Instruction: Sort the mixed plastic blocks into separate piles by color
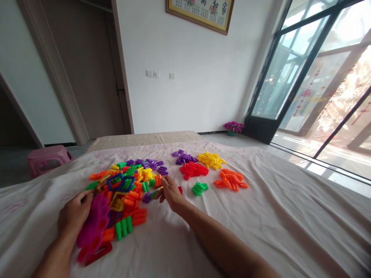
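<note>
A mixed heap of plastic pieces covers the left part of the cloth. My left hand is closed at the heap's left edge, beside a magenta scalloped piece; what its fingers hold is hidden. My right hand is at the heap's right side, fingers bent together by an orange piece and a green one; its grip is too small to make out. Sorted piles lie beyond: purple, red, yellow, green and orange.
A pale patterned cloth with folds covers the surface. A pink stool stands at the left. Farther back are a flower pot by the wall, a door and a glass door.
</note>
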Demonstrator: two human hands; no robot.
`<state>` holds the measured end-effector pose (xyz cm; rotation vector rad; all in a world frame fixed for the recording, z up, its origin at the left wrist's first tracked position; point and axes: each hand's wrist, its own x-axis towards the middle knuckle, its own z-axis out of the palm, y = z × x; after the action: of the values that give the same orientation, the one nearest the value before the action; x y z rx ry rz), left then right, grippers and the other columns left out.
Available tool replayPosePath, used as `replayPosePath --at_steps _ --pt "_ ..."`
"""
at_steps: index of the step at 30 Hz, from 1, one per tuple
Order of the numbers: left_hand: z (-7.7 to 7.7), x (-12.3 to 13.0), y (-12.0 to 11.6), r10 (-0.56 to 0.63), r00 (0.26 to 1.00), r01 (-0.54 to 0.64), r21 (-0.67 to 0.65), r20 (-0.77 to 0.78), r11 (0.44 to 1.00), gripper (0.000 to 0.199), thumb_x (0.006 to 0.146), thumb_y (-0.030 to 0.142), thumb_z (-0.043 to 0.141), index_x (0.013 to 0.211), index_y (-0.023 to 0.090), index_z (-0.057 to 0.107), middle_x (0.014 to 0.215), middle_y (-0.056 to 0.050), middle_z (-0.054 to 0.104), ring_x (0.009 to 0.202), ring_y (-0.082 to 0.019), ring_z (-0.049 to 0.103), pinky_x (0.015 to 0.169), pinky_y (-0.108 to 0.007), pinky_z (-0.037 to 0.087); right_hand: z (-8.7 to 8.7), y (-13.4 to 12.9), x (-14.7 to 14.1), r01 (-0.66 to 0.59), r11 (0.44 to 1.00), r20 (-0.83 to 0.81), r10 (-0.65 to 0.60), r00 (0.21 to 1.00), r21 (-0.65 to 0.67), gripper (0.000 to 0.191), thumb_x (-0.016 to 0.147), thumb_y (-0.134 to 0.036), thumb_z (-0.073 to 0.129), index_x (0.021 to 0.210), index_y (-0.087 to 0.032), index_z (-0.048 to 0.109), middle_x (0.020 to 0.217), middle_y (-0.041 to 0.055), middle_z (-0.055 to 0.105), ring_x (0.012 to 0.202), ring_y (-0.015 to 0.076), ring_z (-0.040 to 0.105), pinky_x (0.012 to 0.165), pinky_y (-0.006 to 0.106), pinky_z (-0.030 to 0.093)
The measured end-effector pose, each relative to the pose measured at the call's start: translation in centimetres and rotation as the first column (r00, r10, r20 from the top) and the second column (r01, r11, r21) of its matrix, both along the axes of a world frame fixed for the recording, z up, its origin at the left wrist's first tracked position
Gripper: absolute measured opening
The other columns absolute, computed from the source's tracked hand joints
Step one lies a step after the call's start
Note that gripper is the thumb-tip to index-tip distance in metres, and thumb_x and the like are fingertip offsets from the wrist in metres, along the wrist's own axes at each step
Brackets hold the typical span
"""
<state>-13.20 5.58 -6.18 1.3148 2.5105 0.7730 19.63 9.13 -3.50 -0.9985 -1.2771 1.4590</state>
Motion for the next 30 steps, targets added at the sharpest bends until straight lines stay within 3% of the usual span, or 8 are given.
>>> replayPosePath --at_steps 5,9,11,13,16,21,25,30 --pt "-0.1 -0.2 0.2 0.022 0.999 -0.023 -0.028 -0.030 0.999 0.060 0.091 0.058 0.033 0.124 0.025 0.068 0.117 -0.015 0.073 0.102 -0.035 0.067 0.083 -0.039 0.049 2.8 1.3 2.2 -0.009 0.997 0.059 0.005 0.998 0.075 0.034 0.092 -0.048 0.054 0.109 -0.019 0.057 0.086 0.0015 0.064 0.059 0.0119 0.063 0.048 0.021 0.045" --pt "-0.9 -0.9 0.6 -0.003 0.998 0.001 -0.031 -0.065 1.000 0.061 0.091 0.059 0.031 0.123 0.024 0.069 0.109 -0.015 0.074 0.096 -0.035 0.068 0.082 -0.039 0.049 5.6 3.8 8.3 0.079 0.960 0.317 -0.166 0.934 0.269 0.034 0.094 -0.043 0.053 0.114 -0.018 0.063 0.090 0.0040 0.067 0.076 0.0163 0.067 0.059 0.024 0.048" --pt "-1.2 -1.2 0.7 -0.011 0.998 0.010 -0.029 -0.056 1.000 0.061 0.091 0.060 0.031 0.123 0.025 0.068 0.106 -0.014 0.075 0.094 -0.035 0.068 0.081 -0.040 0.050 6.3 4.8 12.4 0.148 0.905 0.561 -0.368 0.742 0.398 0.029 0.095 -0.038 0.054 0.111 -0.017 0.067 0.098 0.0065 0.069 0.088 0.0186 0.066 0.071 0.027 0.049" --pt "-1.5 -1.4 0.8 -0.002 0.999 0.000 -0.035 -0.050 0.999 0.062 0.090 0.062 0.030 0.123 0.026 0.069 0.105 -0.014 0.075 0.092 -0.035 0.068 0.081 -0.040 0.050 6.4 5.3 16.5 0.209 0.842 0.718 -0.535 0.444 0.498 0.028 0.094 -0.033 0.056 0.114 -0.017 0.067 0.116 0.0111 0.066 0.105 0.0223 0.063 0.084 0.030 0.047" --pt "-1.5 -1.5 0.8 0.007 0.999 -0.009 -0.045 -0.054 0.999 0.064 0.090 0.064 0.029 0.124 0.026 0.069 0.104 -0.014 0.074 0.090 -0.035 0.069 0.080 -0.040 0.051 5.8 4.9 21.9 0.286 0.833 0.854 -0.514 0.084 0.474 0.035 0.097 -0.035 0.052 0.124 -0.017 0.065 0.126 0.0157 0.063 0.114 0.0271 0.060 0.089 0.035 0.044" --pt "-1.1 -1.2 0.7 0.009 0.998 -0.012 -0.059 -0.057 0.998 0.066 0.089 0.066 0.029 0.124 0.026 0.069 0.105 -0.015 0.074 0.092 -0.036 0.068 0.083 -0.041 0.050 5.6 3.7 26.7 0.361 0.854 0.927 -0.336 -0.166 0.374 0.038 0.095 -0.036 0.053 0.125 -0.017 0.068 0.128 0.0183 0.064 0.121 0.0347 0.056 0.094 0.042 0.043" --pt "-0.8 -0.9 0.6 0.003 0.999 -0.006 -0.053 -0.045 0.999 0.065 0.089 0.064 0.029 0.123 0.025 0.069 0.105 -0.015 0.074 0.092 -0.036 0.068 0.083 -0.042 0.051 6.4 3.8 25.4 0.337 0.834 0.896 -0.435 -0.085 0.437 0.037 0.093 -0.030 0.054 0.126 -0.019 0.069 0.127 0.0151 0.066 0.120 0.0323 0.058 0.093 0.039 0.044" --pt "-0.6 -0.7 0.5 0.018 0.997 -0.021 -0.030 -0.079 0.999 0.064 0.089 0.063 0.033 0.121 0.024 0.072 0.101 -0.015 0.075 0.087 -0.035 0.069 0.077 -0.041 0.052 5.5 2.6 16.4 -0.061 0.868 0.802 -0.425 0.420 0.493 0.029 0.094 -0.022 0.052 0.110 -0.022 0.076 0.108 0.0058 0.075 0.099 0.0208 0.067 0.084 0.028 0.046"
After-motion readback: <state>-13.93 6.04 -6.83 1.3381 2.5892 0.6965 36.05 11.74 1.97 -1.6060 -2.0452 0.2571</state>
